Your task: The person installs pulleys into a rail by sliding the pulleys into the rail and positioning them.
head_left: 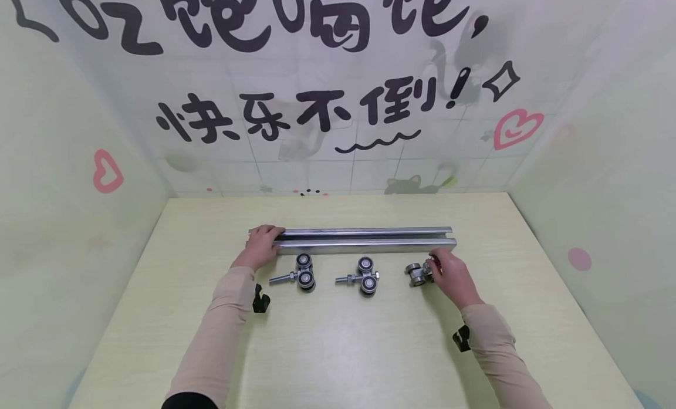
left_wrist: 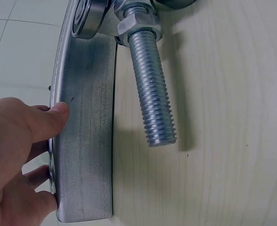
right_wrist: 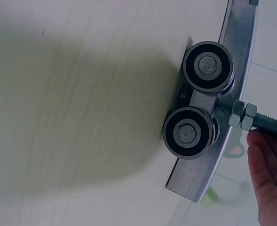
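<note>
Roller [head_left: 419,273] sits just below the rail's [head_left: 364,240] right end; your right hand [head_left: 451,275] pinches its bolt. Your left hand [head_left: 260,244] grips the rail's left end, fingers curled over. Two more rollers [head_left: 364,276] lie btwn, on the table [head_left: 338,350].

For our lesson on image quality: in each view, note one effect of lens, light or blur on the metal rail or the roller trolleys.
Head view: wide lens splays the walls, and the metal rail shows a pale sheen. Left wrist view: the straight rail bows into a curve, and the threaded bolt casts a soft shadow. Right wrist view: the roller trolley is sharp, a broad dark shadow lies on the blurred table.
</note>
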Demonstrator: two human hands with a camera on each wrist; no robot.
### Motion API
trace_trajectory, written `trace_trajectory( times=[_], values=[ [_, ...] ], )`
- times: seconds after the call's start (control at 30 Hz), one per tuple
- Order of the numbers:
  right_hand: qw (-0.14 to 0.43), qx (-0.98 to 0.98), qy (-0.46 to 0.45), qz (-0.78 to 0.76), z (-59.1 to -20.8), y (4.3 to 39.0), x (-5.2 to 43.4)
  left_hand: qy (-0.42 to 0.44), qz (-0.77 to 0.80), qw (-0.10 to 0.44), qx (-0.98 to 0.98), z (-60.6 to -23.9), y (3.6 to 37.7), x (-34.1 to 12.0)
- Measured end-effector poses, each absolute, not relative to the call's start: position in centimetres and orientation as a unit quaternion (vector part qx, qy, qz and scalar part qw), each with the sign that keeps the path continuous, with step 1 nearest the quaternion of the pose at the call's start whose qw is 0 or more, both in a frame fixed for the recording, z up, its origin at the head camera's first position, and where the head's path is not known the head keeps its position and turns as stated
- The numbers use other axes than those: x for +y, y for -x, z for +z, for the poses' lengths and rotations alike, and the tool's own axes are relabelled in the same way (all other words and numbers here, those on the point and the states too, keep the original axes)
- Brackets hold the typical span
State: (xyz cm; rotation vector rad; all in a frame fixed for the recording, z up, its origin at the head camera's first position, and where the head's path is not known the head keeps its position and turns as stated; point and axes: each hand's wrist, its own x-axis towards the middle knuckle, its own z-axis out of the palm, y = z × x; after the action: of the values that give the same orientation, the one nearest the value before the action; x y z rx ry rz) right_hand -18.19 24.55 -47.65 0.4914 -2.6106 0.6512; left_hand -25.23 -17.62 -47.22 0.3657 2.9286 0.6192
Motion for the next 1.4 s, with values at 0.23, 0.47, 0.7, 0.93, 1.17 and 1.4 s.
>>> trace_trajectory(
  times=[0.23,0.47,0.7,0.93,1.17,1.4],
  values=[
    [0.215,-0.933,-0.189,0.216,-47.6,18.3,24.2,-0.12,0.207,0.059,0.969,-47.3,25.2,-17.7],
    [0.236,-0.929,-0.196,0.208,-47.7,18.4,24.2,-0.119,0.208,0.059,0.969,-47.4,25.3,-17.6],
    [0.238,-0.927,-0.203,0.206,-47.6,18.5,24.5,-0.117,0.212,0.06,0.968,-47.2,25.2,-17.6],
    [0.242,-0.929,-0.201,0.197,-47.4,18.7,24.7,-0.116,0.209,0.065,0.969,-47.3,25.2,-17.5],
    [0.236,-0.934,-0.181,0.199,-47.1,18.9,25.4,-0.117,0.209,0.061,0.969,-47.2,25.2,-17.4],
    [0.254,-0.931,-0.182,0.187,-47.0,19.3,26.7,-0.119,0.21,0.061,0.968,-47.0,25.1,-17.3]
  ],
)
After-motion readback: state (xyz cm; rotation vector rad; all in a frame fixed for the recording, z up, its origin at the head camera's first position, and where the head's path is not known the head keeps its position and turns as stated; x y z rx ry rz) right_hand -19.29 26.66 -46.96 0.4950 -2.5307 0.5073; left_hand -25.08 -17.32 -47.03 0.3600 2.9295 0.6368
